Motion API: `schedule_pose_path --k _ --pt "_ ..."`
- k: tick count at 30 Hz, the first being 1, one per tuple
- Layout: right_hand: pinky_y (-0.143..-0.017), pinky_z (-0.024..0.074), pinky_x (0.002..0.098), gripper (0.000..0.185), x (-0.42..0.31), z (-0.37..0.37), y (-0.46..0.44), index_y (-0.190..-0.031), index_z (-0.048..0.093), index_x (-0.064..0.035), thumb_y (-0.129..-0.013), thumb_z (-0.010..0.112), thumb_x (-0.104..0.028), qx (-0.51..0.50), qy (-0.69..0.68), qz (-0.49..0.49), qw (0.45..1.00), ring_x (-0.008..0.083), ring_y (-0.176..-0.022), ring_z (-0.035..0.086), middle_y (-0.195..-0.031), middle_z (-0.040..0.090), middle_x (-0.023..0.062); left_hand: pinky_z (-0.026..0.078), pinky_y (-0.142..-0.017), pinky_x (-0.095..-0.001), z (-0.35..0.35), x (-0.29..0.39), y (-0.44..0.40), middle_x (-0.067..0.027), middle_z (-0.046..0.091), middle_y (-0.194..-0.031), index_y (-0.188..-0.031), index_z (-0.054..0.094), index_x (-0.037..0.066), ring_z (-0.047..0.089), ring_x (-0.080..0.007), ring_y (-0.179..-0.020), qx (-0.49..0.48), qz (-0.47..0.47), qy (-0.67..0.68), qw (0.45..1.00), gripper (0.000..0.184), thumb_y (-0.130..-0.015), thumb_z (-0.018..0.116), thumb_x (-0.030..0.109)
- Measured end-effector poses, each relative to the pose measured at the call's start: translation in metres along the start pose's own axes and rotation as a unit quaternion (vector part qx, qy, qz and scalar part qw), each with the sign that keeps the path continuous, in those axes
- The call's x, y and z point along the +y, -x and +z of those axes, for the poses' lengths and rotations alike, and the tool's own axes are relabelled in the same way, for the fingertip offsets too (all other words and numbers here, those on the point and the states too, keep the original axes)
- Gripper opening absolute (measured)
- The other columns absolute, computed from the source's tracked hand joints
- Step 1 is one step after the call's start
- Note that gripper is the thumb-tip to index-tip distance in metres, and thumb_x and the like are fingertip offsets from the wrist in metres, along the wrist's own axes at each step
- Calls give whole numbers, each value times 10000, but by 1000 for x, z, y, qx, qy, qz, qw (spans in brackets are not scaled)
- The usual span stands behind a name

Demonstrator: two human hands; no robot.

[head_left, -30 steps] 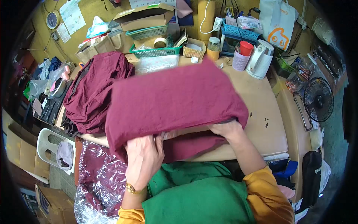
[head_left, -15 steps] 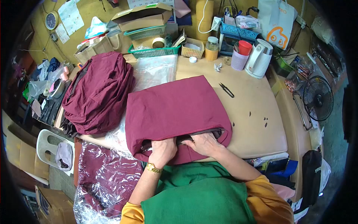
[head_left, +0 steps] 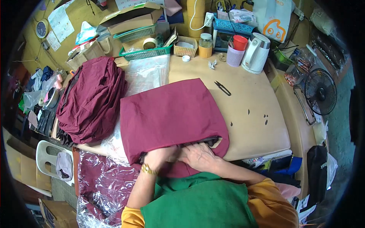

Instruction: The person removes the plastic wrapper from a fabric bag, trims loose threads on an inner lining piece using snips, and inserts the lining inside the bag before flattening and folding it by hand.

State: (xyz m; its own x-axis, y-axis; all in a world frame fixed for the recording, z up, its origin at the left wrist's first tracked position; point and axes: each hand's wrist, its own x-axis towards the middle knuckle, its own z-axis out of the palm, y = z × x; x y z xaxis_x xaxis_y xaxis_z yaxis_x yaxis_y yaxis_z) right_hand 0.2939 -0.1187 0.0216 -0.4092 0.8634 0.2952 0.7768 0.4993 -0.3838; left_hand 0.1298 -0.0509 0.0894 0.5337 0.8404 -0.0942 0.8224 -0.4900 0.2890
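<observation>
The maroon cloth (head_left: pixel 171 114) lies at the table (head_left: pixel 254 91)'s near edge, my left hand (head_left: pixel 161 155) and right hand (head_left: pixel 199 156) at its opening, grip too hidden to tell, and a hard tug could drag it off that edge.

Well beyond the left hand (head_left: pixel 161 156), a mustard-yellow wall (head_left: pixel 81 16) bears a round clock (head_left: pixel 42 28) and paper sheets (head_left: pixel 61 23), while a tan counter (head_left: pixel 258 89) spreads out past both hands toward that wall. Off to the left of the left hand, a white plastic chair (head_left: pixel 40 147) stands lower than the counter, near grey flooring (head_left: pixel 61 192). Far to the right of the right hand (head_left: pixel 199 156), bluish-grey floor (head_left: pixel 336 131) shows, and light falls brightly across the counter.
</observation>
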Motion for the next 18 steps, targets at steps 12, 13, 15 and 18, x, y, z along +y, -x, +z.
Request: schedule_pose_path --k 12,13,15,18 --pt "-681 534 474 304 -15 -5 6 -982 618 -28 -856 686 -295 45 49 -47 997 367 -810 660 -882 628 192 526 -658 -491 26 -3 34 -186 694 -915 -1013 686 44 680 -364 -781 133 30 3 991 237 -897 570 214" --pt "-648 536 468 295 -13 -1 8 -972 622 -29 -852 692 -288 29 15 -29 999 364 -773 660 -879 628 190 526 -658 -491 24 1 33 -186 694 -915 -1013 686 44 680 -364 -781 133 28 4 991 237 -897 570 214" --pt "-568 539 446 282 -11 0 10 -952 631 -25 -844 702 -277 15 -6 -14 1000 349 -705 664 -855 627 187 528 -785 -492 23 7 31 -208 687 -1045 -1086 675 40 680 -374 -912 47 14 69 996 301 -907 567 256" --pt "-579 544 438 280 -15 -3 10 -963 635 -24 -850 697 -272 56 26 -46 997 344 -716 668 -814 621 193 482 -946 -469 30 -23 23 -211 663 -1155 -1186 645 39 634 -361 -1080 58 105 -58 991 373 -920 568 288"
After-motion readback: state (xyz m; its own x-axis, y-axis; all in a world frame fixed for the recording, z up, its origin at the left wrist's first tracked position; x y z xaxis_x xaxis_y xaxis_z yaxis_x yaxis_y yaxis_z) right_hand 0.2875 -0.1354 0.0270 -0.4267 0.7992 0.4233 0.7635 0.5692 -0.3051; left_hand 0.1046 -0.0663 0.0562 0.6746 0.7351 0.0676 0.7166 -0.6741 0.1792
